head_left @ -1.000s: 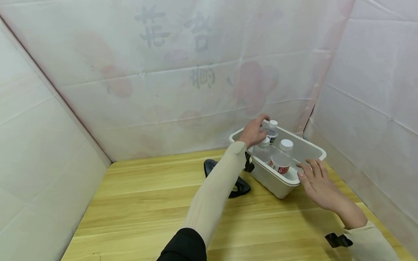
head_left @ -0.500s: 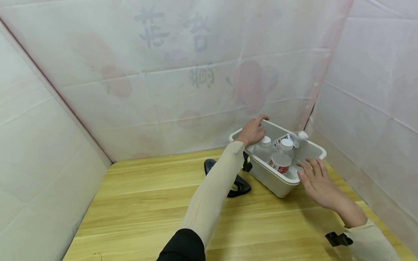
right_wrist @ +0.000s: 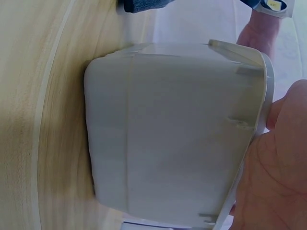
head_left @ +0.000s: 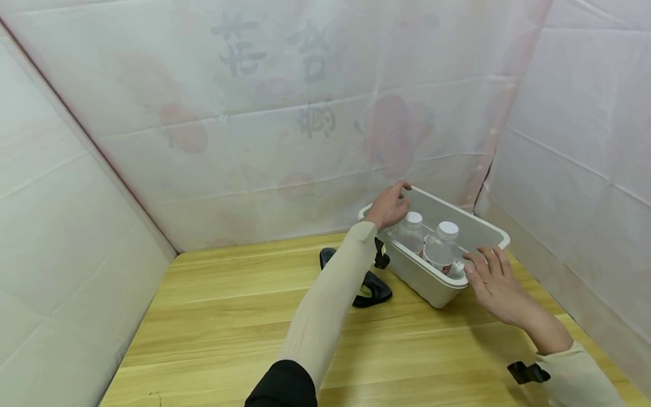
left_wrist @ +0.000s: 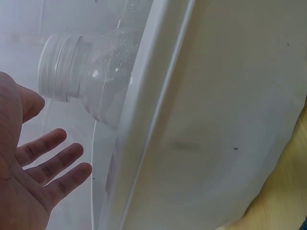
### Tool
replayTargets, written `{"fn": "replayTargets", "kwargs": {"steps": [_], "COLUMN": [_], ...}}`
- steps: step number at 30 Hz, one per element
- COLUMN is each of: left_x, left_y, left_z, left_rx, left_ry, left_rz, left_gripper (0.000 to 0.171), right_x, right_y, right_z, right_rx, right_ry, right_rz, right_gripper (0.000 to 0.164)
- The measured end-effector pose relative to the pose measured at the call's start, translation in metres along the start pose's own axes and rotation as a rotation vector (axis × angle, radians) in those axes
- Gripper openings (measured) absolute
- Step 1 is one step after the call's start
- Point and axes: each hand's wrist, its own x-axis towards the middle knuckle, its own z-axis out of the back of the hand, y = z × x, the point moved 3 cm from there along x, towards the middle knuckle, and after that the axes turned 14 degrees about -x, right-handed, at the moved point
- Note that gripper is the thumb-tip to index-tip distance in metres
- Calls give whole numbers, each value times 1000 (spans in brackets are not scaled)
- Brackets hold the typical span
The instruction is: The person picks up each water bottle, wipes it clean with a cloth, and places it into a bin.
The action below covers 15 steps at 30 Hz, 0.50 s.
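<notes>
A white plastic bin [head_left: 417, 277] stands at the right of the table. Two clear bottles with white caps stand inside: a plain bottle [head_left: 409, 232] near my left hand and a labelled bottle [head_left: 440, 246] mid-bin. A third bottle lies low behind them; its capped end [head_left: 456, 269] shows at the near right corner. My left hand [head_left: 389, 206] is over the bin's left end, fingers spread beside the plain bottle's cap [left_wrist: 60, 67], holding nothing. At the near right corner, my right hand [head_left: 493, 288] rests loosely with its palm along the bin's rim [right_wrist: 266, 96].
A black, shoe-like item [head_left: 375, 291] lies left of the bin, partly hidden by my left forearm. Wooden tabletop [head_left: 213, 328] spreads to the left. Cloth walls [head_left: 254, 141] enclose the back and both sides, with the bin near the back right corner.
The third bottle stood upright at the back beside my left hand, tipped over to the right, and now lies low in the bin. My left hand drew slightly left; the right hand kept still.
</notes>
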Motion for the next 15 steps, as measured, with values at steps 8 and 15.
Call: {"fn": "replayTargets", "kwargs": {"steps": [8,15], "left_x": [-3,-5], "left_y": [4,2], "left_z": [5,12], "left_rx": [1,45], "left_ry": [-21,-65], "left_rz": [10,-22], "left_gripper": [30,29], "right_x": [1,4], "right_y": [-4,-8], "right_z": [2,10], "right_rx": [8,4], "right_ry": [40,13], "right_rz": [9,36], "right_gripper": [45,46]}}
